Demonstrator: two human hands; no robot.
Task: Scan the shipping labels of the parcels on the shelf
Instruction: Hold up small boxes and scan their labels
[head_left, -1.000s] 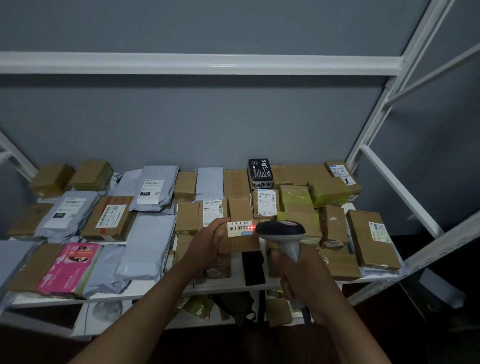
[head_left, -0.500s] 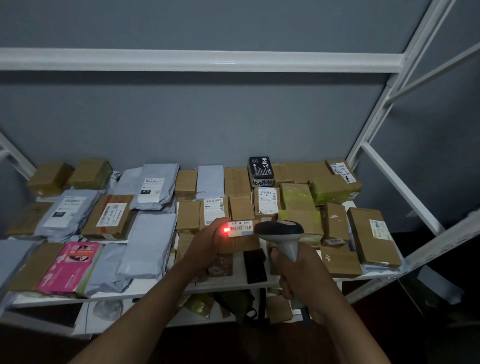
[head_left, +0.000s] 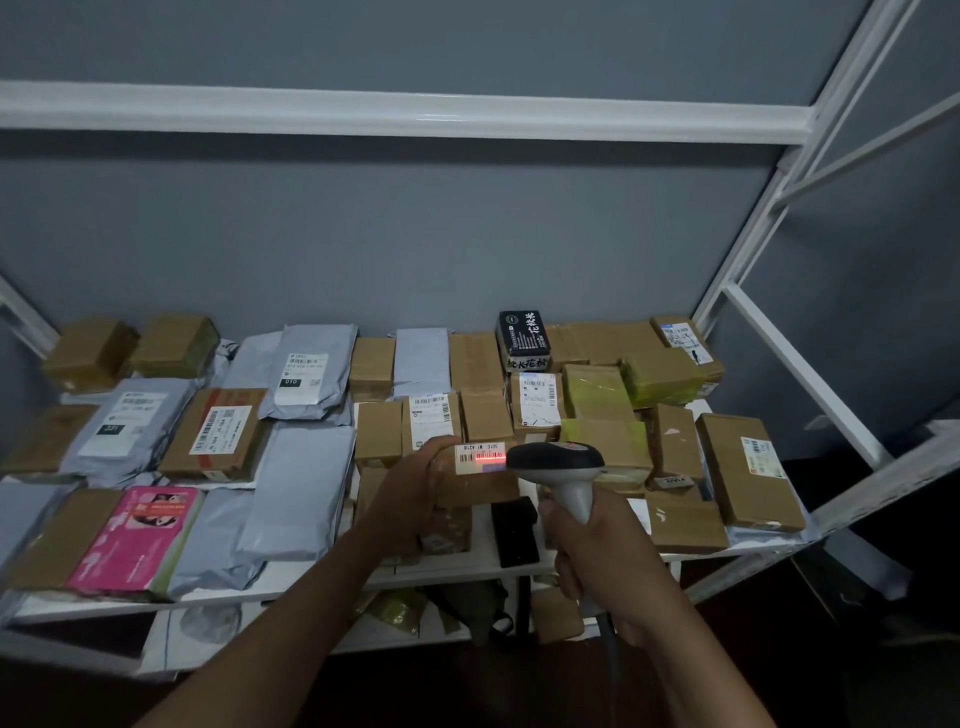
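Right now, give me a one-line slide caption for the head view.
Left hand steadies a small cardboard parcel while the right hand aims the barcode scanner, red beam on its label.

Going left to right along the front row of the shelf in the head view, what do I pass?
Pink parcel → grey mailer bag → left hand holding the small box with the lit barcode label → barcode scanner in the right hand → labelled brown box at the right end.
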